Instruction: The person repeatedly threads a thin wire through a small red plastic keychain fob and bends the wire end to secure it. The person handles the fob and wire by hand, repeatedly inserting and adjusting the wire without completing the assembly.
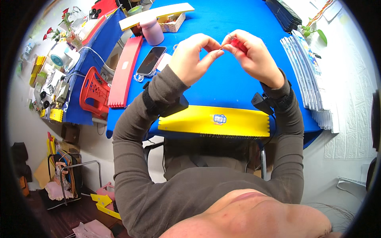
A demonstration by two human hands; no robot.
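Above the blue-covered table [226, 86], both hands meet at their fingertips. My left hand [192, 61] pinches a small thin brownish piece [221, 48] between thumb and index finger; it is too small to name. A shiny red object [239, 45] is held in the curled fingers of my right hand [257, 58], which partly hide it. The right thumb and index fingertip touch the thin piece too. Nearer my body, a yellow notched board [190, 120] with a printed sticker lies along the table's front edge.
Left on the table are a phone [152, 61], a red notched board [125, 74], a pink jar [153, 34] and a patterned box [175, 25] under a pale board [157, 15]. Stacked clear-edged packs [300, 71] line the right side. A red chair [93, 92] stands left.
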